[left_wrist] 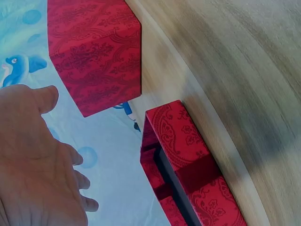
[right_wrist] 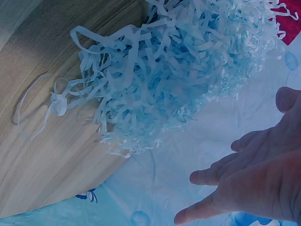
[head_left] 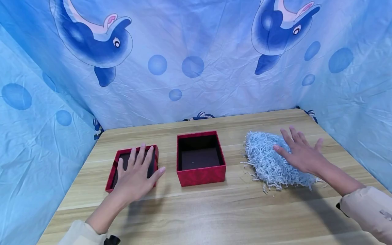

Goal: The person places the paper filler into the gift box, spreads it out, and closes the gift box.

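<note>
On the table (head_left: 196, 217), a deeper red box (head_left: 201, 176) stands between a shallow red box (head_left: 156, 156), at left, and a heap of pale blue paper shreds (head_left: 263, 160), at right. The left hand (head_left: 134, 180) hovers over the shallow red box, the right hand (head_left: 302, 154) over the heap; on both, the fingers are straight and spread. Behind hangs a blue cloth (head_left: 220, 92) with printed dolphins.

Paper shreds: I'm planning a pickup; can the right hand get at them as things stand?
Probably yes: the right hand is open and empty close by the shreds, with nothing visible between them.
</note>
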The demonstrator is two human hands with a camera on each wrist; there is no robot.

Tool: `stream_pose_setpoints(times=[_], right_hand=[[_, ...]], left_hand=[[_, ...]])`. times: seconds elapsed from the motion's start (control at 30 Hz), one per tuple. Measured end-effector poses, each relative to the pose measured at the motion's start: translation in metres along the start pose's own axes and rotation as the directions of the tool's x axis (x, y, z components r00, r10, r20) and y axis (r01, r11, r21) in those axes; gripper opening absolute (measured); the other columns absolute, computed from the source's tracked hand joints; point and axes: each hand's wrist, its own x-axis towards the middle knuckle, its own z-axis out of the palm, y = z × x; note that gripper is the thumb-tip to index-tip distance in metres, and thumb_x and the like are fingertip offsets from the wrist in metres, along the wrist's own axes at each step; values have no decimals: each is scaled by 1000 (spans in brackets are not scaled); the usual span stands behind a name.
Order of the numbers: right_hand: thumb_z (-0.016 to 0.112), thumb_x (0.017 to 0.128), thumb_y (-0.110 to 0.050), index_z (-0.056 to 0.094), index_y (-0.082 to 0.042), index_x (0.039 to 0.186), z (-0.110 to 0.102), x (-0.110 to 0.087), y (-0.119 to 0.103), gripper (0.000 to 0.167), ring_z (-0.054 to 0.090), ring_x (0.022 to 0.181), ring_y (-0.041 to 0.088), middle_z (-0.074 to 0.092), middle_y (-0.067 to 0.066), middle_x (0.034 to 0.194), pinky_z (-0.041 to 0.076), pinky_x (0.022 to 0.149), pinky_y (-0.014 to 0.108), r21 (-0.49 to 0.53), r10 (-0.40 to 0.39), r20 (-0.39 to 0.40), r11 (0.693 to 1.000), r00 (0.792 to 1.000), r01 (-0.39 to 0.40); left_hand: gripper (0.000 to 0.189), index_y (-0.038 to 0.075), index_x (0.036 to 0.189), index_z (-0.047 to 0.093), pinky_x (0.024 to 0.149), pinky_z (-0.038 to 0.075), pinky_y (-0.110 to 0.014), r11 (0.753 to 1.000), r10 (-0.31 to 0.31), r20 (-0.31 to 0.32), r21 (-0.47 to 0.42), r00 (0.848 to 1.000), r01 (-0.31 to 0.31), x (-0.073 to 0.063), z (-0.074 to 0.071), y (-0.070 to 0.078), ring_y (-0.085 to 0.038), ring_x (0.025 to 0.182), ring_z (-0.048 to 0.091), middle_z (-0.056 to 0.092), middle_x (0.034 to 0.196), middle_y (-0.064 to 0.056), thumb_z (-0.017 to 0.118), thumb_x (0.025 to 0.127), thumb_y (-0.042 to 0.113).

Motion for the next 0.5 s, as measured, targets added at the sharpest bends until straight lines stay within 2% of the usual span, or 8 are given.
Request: stream_pose_setpoints(times=[0.23, 0.5], right_hand=[[28, 100, -58, -4, -8, 154, -2, 2, 2, 80, -1, 136, 58, -13, 28, 154, -26, 87, 77, -1, 16, 14, 1000, 1000, -16], [29, 100, -57, -5, -7, 153, -4, 3, 4, 80, 4, 134, 60, -11, 30, 154, -25, 88, 78, 26, 11, 27, 1000, 1000, -11]], left_hand=[[91, 15, 155, 12, 103, -12, -73, 1000, 8, -5, -8, 1000, -8, -1, 0, 3, -44, 144, -6, -2, 161, -14, 34, 90, 73], [89, 18, 156, 9, 104, -10, -72, 999, 26, -4, -24, 1000, -26, -1, 0, 7, -42, 145, -5, -1, 161, -12, 32, 90, 73]])
